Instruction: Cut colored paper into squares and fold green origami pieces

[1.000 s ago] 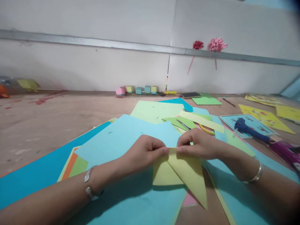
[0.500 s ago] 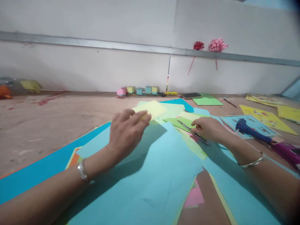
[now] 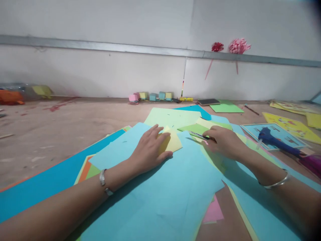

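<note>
My left hand [image 3: 152, 145] lies with its fingers spread on a small pale yellow piece of paper [image 3: 173, 142], over the large light blue sheets [image 3: 160, 197]. Part of the yellow piece is hidden under the palm and fingers. To the right, my right hand [image 3: 222, 140] is closed on the handles of a pair of scissors [image 3: 198, 135], whose blades point left toward the yellow piece. Beneath the blades lie green and pale green paper pieces [image 3: 192, 128].
A blue and purple glue gun [image 3: 281, 144] lies at the right on printed cards. Small paper cubes [image 3: 153, 97], a yellow tube [image 3: 186, 99] and a dark phone-like object [image 3: 209, 102] stand along the wall. Paper flowers [image 3: 239, 46] hang from the metal rail.
My left hand has brought the yellow paper down onto the blue sheet and spread over it. My right hand has picked up the scissors that lay beside it.
</note>
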{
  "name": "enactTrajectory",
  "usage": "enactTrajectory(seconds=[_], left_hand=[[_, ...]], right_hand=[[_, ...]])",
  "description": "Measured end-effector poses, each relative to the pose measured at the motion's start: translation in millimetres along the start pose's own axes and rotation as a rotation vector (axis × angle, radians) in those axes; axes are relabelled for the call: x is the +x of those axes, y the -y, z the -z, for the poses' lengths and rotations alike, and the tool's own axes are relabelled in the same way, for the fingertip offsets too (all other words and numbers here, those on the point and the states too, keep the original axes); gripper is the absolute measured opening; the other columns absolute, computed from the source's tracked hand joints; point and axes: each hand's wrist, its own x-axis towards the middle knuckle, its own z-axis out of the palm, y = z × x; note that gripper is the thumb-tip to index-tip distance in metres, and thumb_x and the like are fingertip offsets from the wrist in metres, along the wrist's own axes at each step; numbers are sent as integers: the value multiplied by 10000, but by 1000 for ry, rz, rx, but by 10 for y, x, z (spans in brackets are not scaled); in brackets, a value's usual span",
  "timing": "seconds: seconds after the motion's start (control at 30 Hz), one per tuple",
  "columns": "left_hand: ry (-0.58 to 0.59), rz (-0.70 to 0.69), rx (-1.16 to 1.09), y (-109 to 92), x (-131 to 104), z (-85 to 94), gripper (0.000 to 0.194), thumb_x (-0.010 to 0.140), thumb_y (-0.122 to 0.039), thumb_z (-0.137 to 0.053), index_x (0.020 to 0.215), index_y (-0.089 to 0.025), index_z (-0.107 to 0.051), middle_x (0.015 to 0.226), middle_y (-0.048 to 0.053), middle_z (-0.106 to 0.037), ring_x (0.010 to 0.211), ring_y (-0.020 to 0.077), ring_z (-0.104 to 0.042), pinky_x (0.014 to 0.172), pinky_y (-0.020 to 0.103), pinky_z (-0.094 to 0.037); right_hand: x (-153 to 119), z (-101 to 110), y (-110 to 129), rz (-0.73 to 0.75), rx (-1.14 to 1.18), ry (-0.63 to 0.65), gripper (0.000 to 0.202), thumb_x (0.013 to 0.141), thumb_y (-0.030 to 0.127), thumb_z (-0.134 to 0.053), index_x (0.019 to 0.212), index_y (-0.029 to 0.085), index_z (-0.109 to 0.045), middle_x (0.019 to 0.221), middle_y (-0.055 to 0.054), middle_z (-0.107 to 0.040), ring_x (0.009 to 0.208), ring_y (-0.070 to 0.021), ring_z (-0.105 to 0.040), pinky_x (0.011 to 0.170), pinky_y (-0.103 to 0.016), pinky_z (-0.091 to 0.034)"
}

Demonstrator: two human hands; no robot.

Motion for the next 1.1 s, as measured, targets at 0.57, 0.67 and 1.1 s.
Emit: enactTrajectory(seconds=[0.57,0.67,1.1], left_hand=[[-144,-126,-182,-20,-24,19,734,839,-332,-628,1468,-212,-270,1164,123,-498,1048,279,-525,886,451,-496],[-142,-120,-176,-11,-29,6,783,840,-331,-625,1504,-198,-231,1258,156,-470,1163,313,-487,969,494,-461],[287,-271,-201,18,59,41,404,1043,-315,-268,1348,-285,-531,1478,75,-485,1385,264,-404,1112,516,-273]], right_hand=[[-34,-114,94,210,111,45,308,853,93,-537,1020,245,-745,907,-59,-648,831,-187,-599,622,-254,-344],[-31,-106,102,318,173,74,288,854,87,-551,987,241,-756,872,-56,-638,816,-178,-598,654,-255,-368],[5,-188,53,454,316,84,366,916,109,-495,1143,267,-734,883,-51,-624,826,-168,-599,718,-283,-439]])
